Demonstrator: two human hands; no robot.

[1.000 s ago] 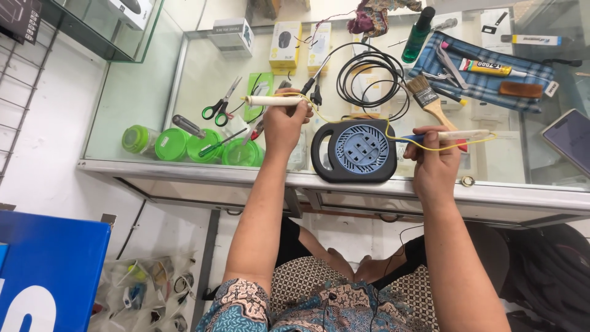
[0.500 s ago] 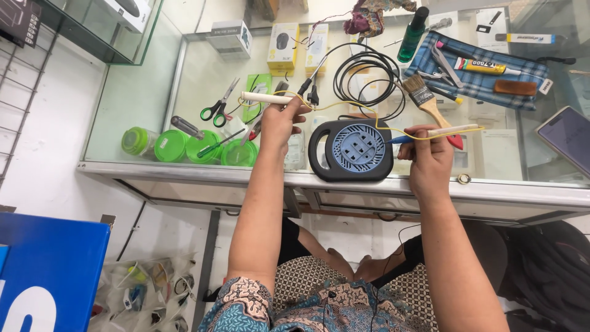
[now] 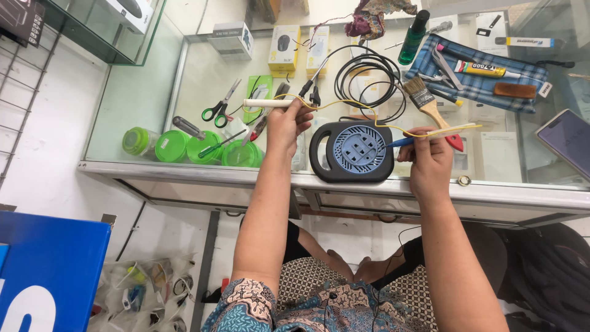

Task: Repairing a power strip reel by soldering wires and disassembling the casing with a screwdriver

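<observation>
My left hand grips a thin cream-coloured rod held level over the glass counter. My right hand grips a second cream rod pointing right, with a blue stick poking out of the fist to the left. A thin yellow wire arcs between the two rods. Between my hands lies a black round cable reel with a blue socket face.
Green-handled scissors, several green-lidded jars and a screwdriver lie left. A coiled black cable, a paintbrush, a blue plaid cloth with tools, small boxes and a phone sit behind and right.
Both hands have shifted slightly towards the near edge of the counter, still holding the rods; the yellow wire now sags in a wider arc between them.
</observation>
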